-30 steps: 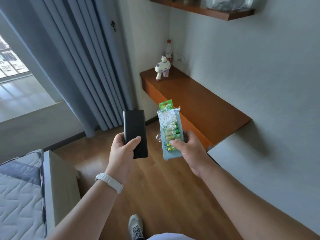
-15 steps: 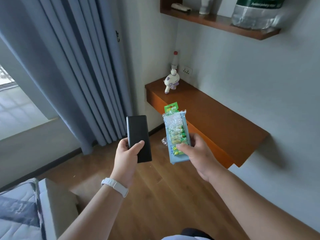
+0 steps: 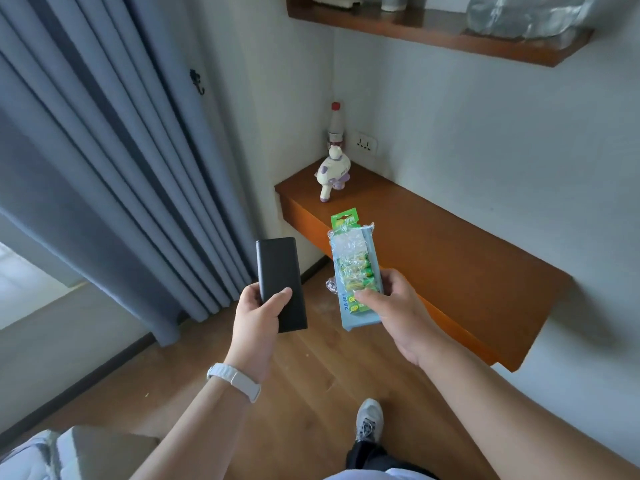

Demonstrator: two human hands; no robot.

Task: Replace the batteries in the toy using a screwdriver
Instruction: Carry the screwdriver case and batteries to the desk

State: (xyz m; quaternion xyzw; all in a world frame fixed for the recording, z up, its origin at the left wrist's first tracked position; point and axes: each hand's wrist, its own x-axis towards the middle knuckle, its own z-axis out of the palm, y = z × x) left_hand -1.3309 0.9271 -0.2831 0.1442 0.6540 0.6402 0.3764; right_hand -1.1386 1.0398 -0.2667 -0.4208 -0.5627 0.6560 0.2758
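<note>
Describer: Both hands have come nearer to the wall-mounted orange-brown wooden desk [image 3: 450, 258] than half a second ago, and a grey shoe [image 3: 370, 420] has come into view on the wood floor.

Listener: What are the hands holding?

Describer: The left hand [image 3: 258, 322], which wears a white wristband [image 3: 233, 381], grips a slim black rectangular case [image 3: 278, 271] with the thumb across its front. The right hand [image 3: 400, 317] pinches the lower end of a pale blue card pack of green batteries in clear plastic [image 3: 355, 261], thumb on top.

Listener: And the toy?

Describer: A small white and purple plastic animal toy [image 3: 334, 173] stands upright at the desk's far corner, well apart from both hands. Just behind it stands a clear bottle with a red cap [image 3: 336, 124], beside a white wall socket [image 3: 366, 144]. Grey curtains [image 3: 104, 168] hang to the left.
</note>
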